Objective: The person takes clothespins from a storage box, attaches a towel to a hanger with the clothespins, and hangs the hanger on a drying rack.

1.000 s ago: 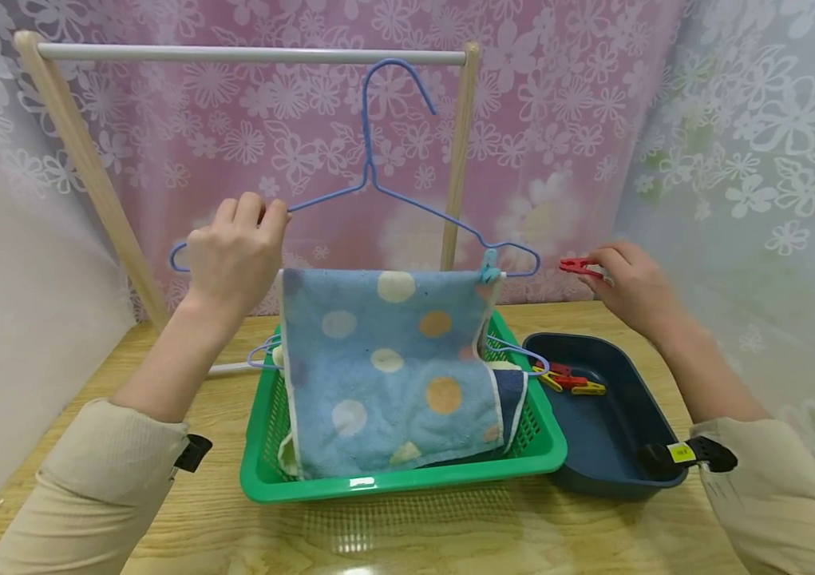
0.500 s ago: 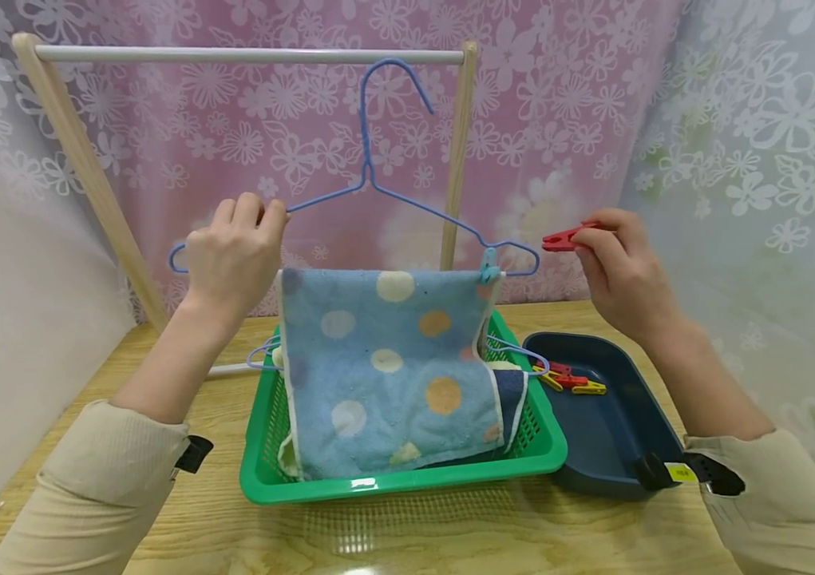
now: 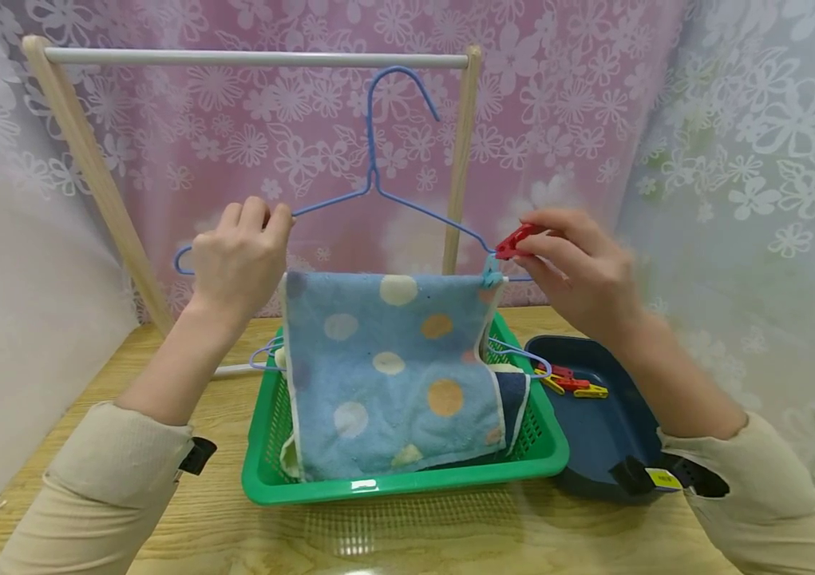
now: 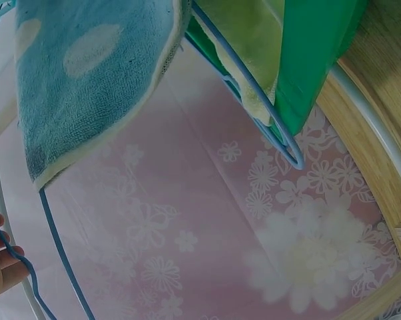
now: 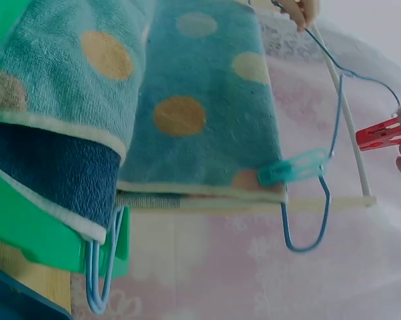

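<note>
My left hand [image 3: 240, 251] grips the left arm of a blue wire hanger [image 3: 371, 152], holding it upright. Over the hanger's lower bar drapes a blue towel [image 3: 389, 363] with white and orange dots. A light-blue clothespin [image 5: 294, 168] clips the towel's right end to the bar. Between thumb and fingers, my right hand [image 3: 583, 275] pinches a red clothespin [image 3: 515, 241], close above the light-blue one in the head view. In the right wrist view the red clothespin is apart from the towel. The left wrist view shows the towel's left corner with no clothespin on it.
Beneath the towel stands a green basket [image 3: 407, 481] with more hangers and a navy cloth [image 3: 513, 399]. To its right, a dark blue tub [image 3: 604, 431] holds several red and yellow clothespins [image 3: 571, 382]. Behind rises a wooden rack with a white rod [image 3: 256, 58].
My right hand has moved left from above the tub to the hanger's right end, bringing the red clothespin along. The left hand, hanger and towel stay nearly in place.
</note>
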Demonstrator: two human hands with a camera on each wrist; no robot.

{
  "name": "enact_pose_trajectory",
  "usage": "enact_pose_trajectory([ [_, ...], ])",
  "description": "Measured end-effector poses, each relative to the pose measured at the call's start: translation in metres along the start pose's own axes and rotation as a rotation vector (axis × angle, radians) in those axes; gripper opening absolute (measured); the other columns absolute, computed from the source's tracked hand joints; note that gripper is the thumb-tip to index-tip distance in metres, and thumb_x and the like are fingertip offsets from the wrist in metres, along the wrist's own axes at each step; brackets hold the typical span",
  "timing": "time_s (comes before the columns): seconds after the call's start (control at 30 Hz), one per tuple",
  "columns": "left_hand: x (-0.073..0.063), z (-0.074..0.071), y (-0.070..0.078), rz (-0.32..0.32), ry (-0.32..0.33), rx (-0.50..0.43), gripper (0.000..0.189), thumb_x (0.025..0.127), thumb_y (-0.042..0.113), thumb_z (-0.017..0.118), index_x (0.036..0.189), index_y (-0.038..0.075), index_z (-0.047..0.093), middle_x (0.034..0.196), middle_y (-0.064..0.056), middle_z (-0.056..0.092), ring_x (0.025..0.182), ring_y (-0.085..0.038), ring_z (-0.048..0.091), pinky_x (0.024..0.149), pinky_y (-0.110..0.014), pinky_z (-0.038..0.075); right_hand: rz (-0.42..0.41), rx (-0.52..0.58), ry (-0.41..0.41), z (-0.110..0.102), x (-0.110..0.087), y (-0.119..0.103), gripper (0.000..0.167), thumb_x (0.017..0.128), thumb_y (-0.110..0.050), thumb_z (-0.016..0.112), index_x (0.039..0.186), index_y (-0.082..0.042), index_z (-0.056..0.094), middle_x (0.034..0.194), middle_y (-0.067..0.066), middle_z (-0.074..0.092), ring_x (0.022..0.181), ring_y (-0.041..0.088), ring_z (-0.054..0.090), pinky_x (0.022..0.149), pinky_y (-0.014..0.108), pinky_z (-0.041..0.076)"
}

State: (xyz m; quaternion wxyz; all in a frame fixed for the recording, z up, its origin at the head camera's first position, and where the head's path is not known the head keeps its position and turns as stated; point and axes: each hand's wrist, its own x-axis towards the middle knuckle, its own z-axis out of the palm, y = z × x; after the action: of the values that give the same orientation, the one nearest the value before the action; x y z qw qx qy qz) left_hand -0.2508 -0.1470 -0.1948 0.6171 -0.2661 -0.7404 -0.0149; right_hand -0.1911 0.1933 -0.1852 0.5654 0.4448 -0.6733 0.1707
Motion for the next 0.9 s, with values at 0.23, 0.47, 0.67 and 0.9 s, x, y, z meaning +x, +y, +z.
enact_pose_trajectory([
  [0.23,0.0,0.002,0.001,0.002,0.019,0.001,0.029,0.097,0.016,0.048,0.076,-0.002,0.055,0.065,-0.013,0.046,0.048,-0.026,0.04,0.03,-0.034,0.029,-0.121,0.085,-0.14,0.02,0.006,-0.011,0.021,0.096,-0.012,0.049,0.096,0.002,0.063,0.107,0.021,0.058,0.081,0.032,0.058,0.068,0.034,0.051],
  [0.47,0.0,0.0,0.001,0.006,-0.007,0.005,0.029,0.098,0.016,0.047,0.077,-0.002,0.055,0.065,-0.013,0.046,0.047,-0.024,0.038,0.03,-0.032,0.027,-0.205,0.155,-0.209,0.039,0.014,-0.022,0.018,0.096,-0.011,0.048,0.096,-0.002,0.063,0.105,0.022,0.056,0.079,0.029,0.058,0.062,0.035,0.051],
  [0.67,0.001,-0.001,0.001,0.008,-0.008,0.006,0.026,0.096,0.015,0.05,0.079,-0.002,0.057,0.066,-0.013,0.047,0.048,-0.025,0.04,0.03,-0.032,0.028,0.226,0.33,-0.525,0.043,0.028,-0.038,0.026,0.098,-0.028,0.042,0.106,-0.014,0.062,0.111,0.007,0.056,0.097,0.022,0.053,0.074,0.036,0.049],
  [0.9,0.001,-0.001,0.001,0.009,-0.006,0.001,0.023,0.094,0.013,0.054,0.077,-0.002,0.056,0.066,-0.013,0.048,0.048,-0.025,0.041,0.03,-0.033,0.028,0.435,0.377,-0.551,0.061,0.034,-0.048,0.018,0.092,-0.026,0.052,0.104,-0.018,0.064,0.107,-0.001,0.058,0.098,0.016,0.051,0.076,0.036,0.046],
])
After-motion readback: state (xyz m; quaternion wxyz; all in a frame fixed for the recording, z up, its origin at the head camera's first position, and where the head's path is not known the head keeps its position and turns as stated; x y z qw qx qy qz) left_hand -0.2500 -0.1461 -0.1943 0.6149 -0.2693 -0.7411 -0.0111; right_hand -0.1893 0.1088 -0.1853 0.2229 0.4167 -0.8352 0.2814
